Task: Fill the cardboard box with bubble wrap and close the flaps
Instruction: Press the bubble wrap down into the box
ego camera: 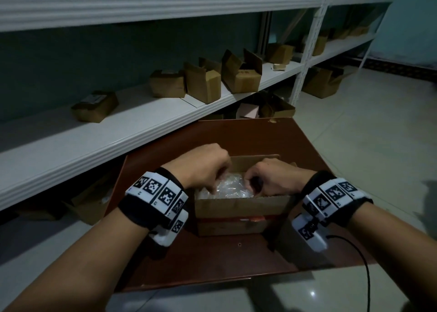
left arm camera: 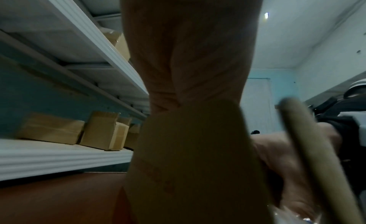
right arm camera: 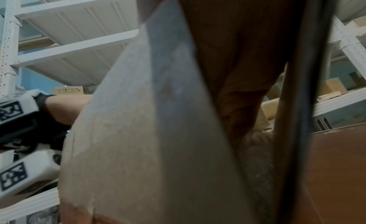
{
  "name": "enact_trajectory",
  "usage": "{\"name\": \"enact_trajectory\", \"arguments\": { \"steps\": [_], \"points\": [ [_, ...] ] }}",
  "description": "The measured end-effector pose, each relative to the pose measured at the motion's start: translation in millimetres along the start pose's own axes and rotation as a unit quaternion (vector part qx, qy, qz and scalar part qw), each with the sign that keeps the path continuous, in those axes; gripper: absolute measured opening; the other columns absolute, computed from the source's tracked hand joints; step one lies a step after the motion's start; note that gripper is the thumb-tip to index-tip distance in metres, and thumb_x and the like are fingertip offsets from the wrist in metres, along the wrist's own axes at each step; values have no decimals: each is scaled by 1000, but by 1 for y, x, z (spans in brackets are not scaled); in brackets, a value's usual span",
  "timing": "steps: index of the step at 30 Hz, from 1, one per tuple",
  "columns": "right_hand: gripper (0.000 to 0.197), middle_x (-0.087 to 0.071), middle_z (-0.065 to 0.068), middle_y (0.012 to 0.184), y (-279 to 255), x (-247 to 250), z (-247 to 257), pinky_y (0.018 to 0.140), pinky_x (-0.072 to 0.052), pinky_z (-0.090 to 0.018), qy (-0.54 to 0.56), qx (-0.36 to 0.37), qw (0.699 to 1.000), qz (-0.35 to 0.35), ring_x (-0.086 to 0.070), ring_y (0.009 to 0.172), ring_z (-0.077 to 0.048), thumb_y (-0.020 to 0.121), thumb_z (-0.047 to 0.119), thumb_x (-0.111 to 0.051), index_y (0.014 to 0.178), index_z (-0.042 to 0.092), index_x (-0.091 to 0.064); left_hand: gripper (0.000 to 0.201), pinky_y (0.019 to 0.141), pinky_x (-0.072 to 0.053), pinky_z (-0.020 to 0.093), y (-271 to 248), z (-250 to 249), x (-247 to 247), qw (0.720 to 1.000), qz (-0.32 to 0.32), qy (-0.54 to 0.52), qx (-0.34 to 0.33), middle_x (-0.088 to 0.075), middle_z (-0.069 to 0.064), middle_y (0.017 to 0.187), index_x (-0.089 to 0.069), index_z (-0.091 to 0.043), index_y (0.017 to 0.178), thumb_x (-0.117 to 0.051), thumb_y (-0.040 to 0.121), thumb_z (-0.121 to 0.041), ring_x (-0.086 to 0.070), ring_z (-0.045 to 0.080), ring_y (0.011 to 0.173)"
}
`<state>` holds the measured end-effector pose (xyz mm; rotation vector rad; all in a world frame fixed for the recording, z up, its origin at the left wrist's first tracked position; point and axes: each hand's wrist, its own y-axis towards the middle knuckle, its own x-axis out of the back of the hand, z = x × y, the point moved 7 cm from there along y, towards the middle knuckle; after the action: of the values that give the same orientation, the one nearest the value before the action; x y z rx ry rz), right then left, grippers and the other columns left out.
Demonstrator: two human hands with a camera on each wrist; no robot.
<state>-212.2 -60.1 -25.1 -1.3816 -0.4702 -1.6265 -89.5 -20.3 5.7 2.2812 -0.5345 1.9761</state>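
An open cardboard box point(ego camera: 241, 207) stands on a brown table point(ego camera: 212, 264), its far flap upright. Clear bubble wrap point(ego camera: 233, 188) fills its inside. My left hand point(ego camera: 208, 170) reaches in from the left, fingers curled down into the wrap. From the right, my right hand point(ego camera: 264, 178) does the same, fingers curled on the wrap near the front wall. In the left wrist view the box's cardboard point(left arm camera: 188, 164) hides the fingers, with the right hand point(left arm camera: 277, 157) beyond and a bit of wrap point(left arm camera: 287, 216) below. A cardboard flap point(right arm camera: 148, 133) fills the right wrist view.
White metal shelving point(ego camera: 118, 127) runs along the table's left and far side, holding several small cardboard boxes point(ego camera: 203, 82). More boxes sit on the floor under it. Pale tiled floor point(ego camera: 366, 134) lies to the right. A black cable point(ego camera: 364, 264) trails from the right wrist camera.
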Motion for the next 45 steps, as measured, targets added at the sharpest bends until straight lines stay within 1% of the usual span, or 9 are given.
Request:
{"name": "enact_trajectory", "arguments": {
  "steps": [7,11,15,22,28,32,38,41,45],
  "points": [
    [25,-67,15,84,1,-2,-5,91,-54,-46,4,-19,1000,0,-61,92,-2,84,12,-69,79,37,-65,43,81,-60,28,7,-7,-13,999,44,-19,-13,-74,-8,94,-76,-19,113,-90,72,-15,-67,5,84],
    [15,-69,6,84,-2,2,1,77,-54,-27,31,-18,999,2,-63,83,-5,84,7,-72,88,21,-69,22,70,-56,26,11,-11,-16,998,57,8,-13,-64,-14,81,-72,-23,90,-77,78,-6,-63,8,79],
    [4,-75,-2,84,-13,16,2,71,-59,-37,150,-19,988,-17,-71,78,-18,84,16,-74,88,18,-73,38,59,-43,25,14,-15,-18,999,39,26,-22,-49,-17,78,-53,-36,71,-70,84,-5,-55,9,76],
    [46,-68,14,107,-13,31,14,81,-58,-20,18,19,997,-67,-65,96,0,74,36,-88,116,32,-69,27,66,-59,35,15,-13,-21,998,53,20,-26,-60,-10,86,-76,-22,106,-71,84,-8,-62,16,81],
    [23,-70,9,100,4,10,20,82,-59,-33,-23,16,999,-29,-66,93,-10,79,18,-82,95,31,-73,15,63,-59,37,9,-19,-20,997,73,26,-23,-57,-7,77,-68,-25,84,-75,83,-12,-61,17,72],
    [31,-69,13,97,11,-1,9,91,-53,-31,14,-7,1000,-10,-63,95,-6,72,9,-84,71,35,-68,9,61,-45,31,8,-23,-23,996,70,45,-34,-53,-8,71,-66,-22,83,-72,88,-17,-52,11,63],
    [16,-60,16,94,10,-4,13,80,-43,-20,-44,19,999,-15,-55,91,-6,81,11,-76,87,26,-70,27,74,-61,34,3,-17,-14,998,25,-38,-35,-75,-5,90,-79,-24,108,-83,82,-33,-68,10,82],
    [16,-64,14,95,12,-2,15,83,-51,-28,-41,18,999,-22,-60,91,-10,83,13,-74,86,28,-67,31,66,-60,29,3,-16,-5,998,-39,-37,-12,-71,-8,83,-79,-21,91,-89,73,-44,-67,9,76],
    [25,-70,3,108,7,6,15,90,-57,-37,-35,-26,999,14,-66,100,-15,89,16,-72,113,21,-70,21,50,-47,26,13,-22,-15,1000,-4,-3,7,-59,-2,71,-66,-17,71,-84,80,-24,-63,19,65]
  ]
}}
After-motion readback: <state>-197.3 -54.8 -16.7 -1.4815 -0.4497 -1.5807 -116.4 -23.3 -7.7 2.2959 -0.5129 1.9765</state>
